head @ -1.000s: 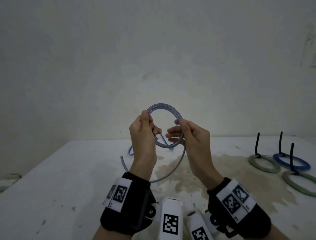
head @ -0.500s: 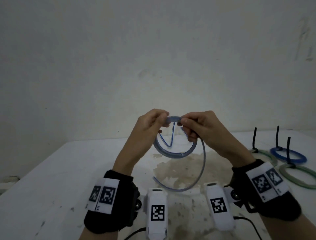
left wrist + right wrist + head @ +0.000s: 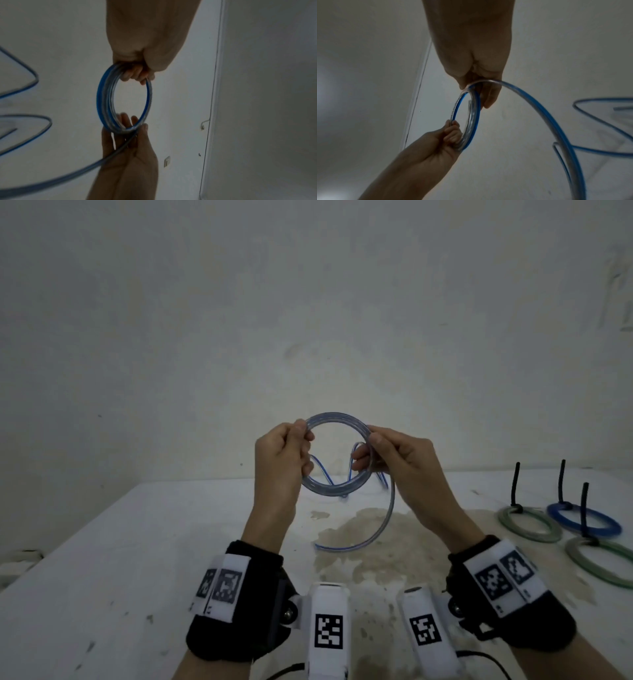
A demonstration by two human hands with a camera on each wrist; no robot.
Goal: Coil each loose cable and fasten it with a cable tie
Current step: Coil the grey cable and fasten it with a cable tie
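Note:
A clear cable with a blue stripe is wound into a round coil [image 3: 334,418] that I hold upright above the table. My left hand [image 3: 303,445] grips the coil's left side with curled fingers. My right hand [image 3: 368,448] pinches its right side between thumb and fingers. The loose tail [image 3: 391,501] drops from the right hand and curves down to the table. In the left wrist view the left hand [image 3: 137,73] grips the coil [image 3: 104,101] opposite the right hand [image 3: 126,135]. In the right wrist view the right hand [image 3: 481,92] holds the coil [image 3: 473,121] where the tail [image 3: 539,106] leaves it.
Three tied coils lie at the table's right, each with a black tie sticking up: a green one [image 3: 529,525], a blue one [image 3: 582,520] and a second green one [image 3: 603,563]. A brown stain [image 3: 376,529] marks the white table [image 3: 102,577]. A plain wall stands behind.
Half a second ago both hands pinched the coil's top together. They have since moved apart to its left and right sides, and the loose tail's end has swung rightward.

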